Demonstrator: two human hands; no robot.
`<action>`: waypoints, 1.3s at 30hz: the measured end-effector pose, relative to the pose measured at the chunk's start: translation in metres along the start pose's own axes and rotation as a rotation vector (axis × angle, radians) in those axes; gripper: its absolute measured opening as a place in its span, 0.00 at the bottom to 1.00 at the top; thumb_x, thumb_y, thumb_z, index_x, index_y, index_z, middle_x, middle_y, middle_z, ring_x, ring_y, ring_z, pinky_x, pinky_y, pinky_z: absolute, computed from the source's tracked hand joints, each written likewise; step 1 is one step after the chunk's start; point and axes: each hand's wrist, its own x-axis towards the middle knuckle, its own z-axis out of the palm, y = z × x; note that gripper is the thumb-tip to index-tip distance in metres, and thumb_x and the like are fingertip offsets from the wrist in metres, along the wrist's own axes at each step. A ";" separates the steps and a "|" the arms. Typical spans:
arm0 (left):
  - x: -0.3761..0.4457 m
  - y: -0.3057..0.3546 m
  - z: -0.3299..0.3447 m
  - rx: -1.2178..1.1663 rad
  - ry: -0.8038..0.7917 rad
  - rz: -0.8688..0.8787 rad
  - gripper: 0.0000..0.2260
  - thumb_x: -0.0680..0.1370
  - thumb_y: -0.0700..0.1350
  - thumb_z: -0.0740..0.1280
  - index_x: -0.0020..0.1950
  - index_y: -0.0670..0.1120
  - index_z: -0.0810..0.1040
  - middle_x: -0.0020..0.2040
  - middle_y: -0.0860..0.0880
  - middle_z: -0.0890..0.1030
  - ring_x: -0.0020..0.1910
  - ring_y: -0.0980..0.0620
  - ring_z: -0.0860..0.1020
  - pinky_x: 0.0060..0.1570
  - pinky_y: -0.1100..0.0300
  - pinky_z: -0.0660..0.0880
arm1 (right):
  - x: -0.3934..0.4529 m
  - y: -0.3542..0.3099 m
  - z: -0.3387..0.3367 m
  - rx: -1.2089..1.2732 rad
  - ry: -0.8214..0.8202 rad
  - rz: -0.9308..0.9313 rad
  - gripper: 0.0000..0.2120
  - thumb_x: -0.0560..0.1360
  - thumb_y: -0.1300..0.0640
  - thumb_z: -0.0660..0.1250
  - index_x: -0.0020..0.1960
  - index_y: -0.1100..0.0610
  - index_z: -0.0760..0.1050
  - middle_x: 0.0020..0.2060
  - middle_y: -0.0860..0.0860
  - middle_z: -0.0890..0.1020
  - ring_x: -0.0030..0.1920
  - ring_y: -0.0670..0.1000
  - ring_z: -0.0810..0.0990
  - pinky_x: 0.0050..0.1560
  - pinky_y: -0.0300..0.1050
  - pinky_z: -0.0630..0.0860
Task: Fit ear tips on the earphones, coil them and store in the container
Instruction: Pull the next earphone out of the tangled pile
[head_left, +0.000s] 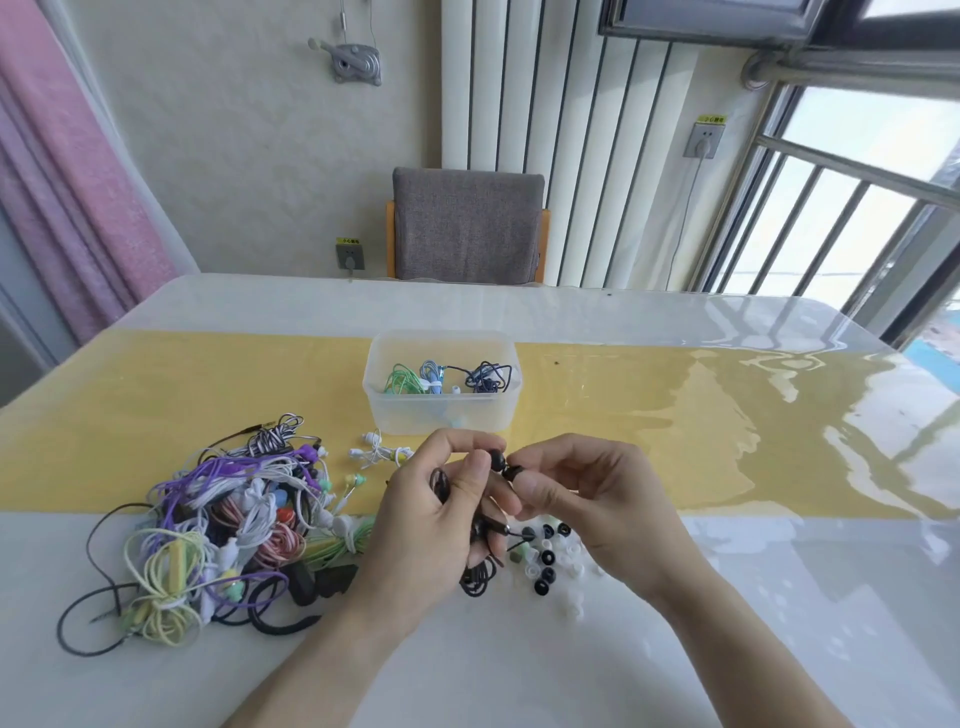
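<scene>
Black earphones (480, 540) hang from the left hand (441, 514), whose fingers pinch one bud (497, 460). The right hand (582, 499) fingers pinch the other bud (514, 473). Loose tips (545, 558) lie on the desk (727, 597) below.

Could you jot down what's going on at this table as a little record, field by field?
Left hand: grips black earphones, cable hanging below
Right hand: pinches a black earbud
Loose ear tips: black and clear, scattered on the table under the hands
Tangled pile: many coloured earphones, left of the hands
Container: clear, open, holds green, blue and dark coiled earphones
White earphones: between pile and container
</scene>
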 end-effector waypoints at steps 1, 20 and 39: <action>0.000 0.000 0.000 0.012 0.005 0.017 0.06 0.81 0.44 0.61 0.54 0.45 0.77 0.34 0.45 0.80 0.28 0.46 0.75 0.26 0.59 0.71 | 0.000 0.001 -0.001 0.002 -0.005 -0.006 0.07 0.69 0.58 0.74 0.45 0.60 0.84 0.39 0.56 0.86 0.39 0.52 0.84 0.44 0.43 0.80; -0.003 -0.002 -0.001 0.126 -0.063 0.093 0.05 0.83 0.42 0.58 0.54 0.47 0.73 0.33 0.48 0.77 0.28 0.46 0.71 0.26 0.55 0.72 | 0.002 0.010 0.001 0.023 0.017 -0.110 0.09 0.72 0.59 0.75 0.45 0.65 0.83 0.36 0.60 0.85 0.37 0.58 0.81 0.43 0.50 0.79; -0.002 -0.009 0.000 0.220 -0.073 0.134 0.04 0.82 0.41 0.59 0.51 0.46 0.73 0.30 0.53 0.74 0.27 0.56 0.70 0.26 0.66 0.67 | -0.001 0.016 0.007 0.056 0.043 -0.246 0.04 0.70 0.66 0.74 0.42 0.67 0.83 0.31 0.58 0.85 0.34 0.51 0.84 0.42 0.40 0.78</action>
